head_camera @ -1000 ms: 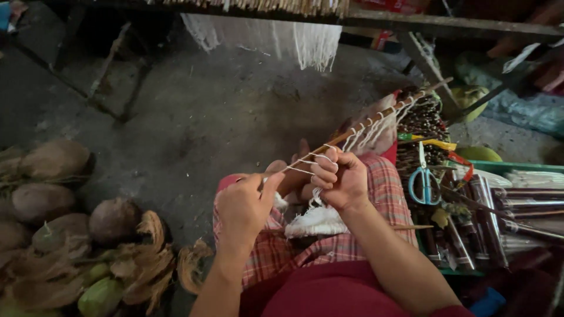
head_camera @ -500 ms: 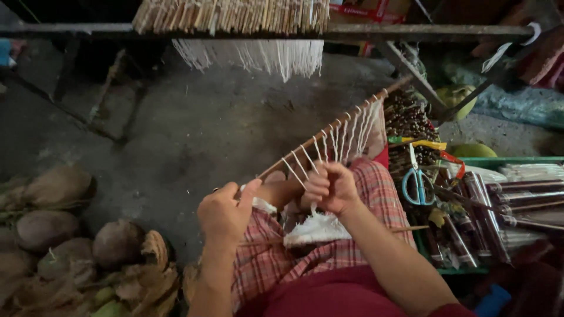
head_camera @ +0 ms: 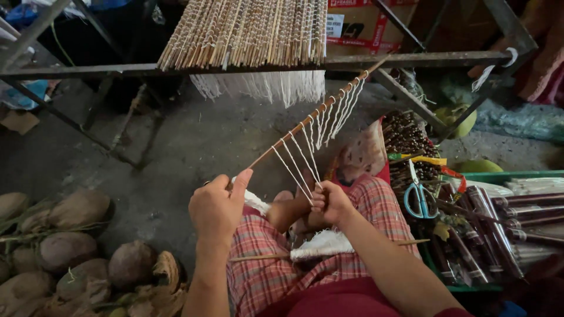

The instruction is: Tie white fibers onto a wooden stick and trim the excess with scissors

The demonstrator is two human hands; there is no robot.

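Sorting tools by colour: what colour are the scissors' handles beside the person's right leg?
Light blue; the scissors show clearly in the head view.

A single head-worn view looks steeply down, close over the lap (floor beyond), with the metal rack [head_camera: 258, 63] at 12 o'clock.

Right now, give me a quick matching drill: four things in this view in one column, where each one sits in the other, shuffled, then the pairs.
Things:
1. scissors
2. coconuts
3. stick mat
4. thin stick

Places:
A. draped over the metal frame at the top
B. on the floor at lower left
C. held by the left hand, with strings running to the right hand
D. on the tray of tubes at right

Pairs: 1-D, 2-B, 3-A, 4-C
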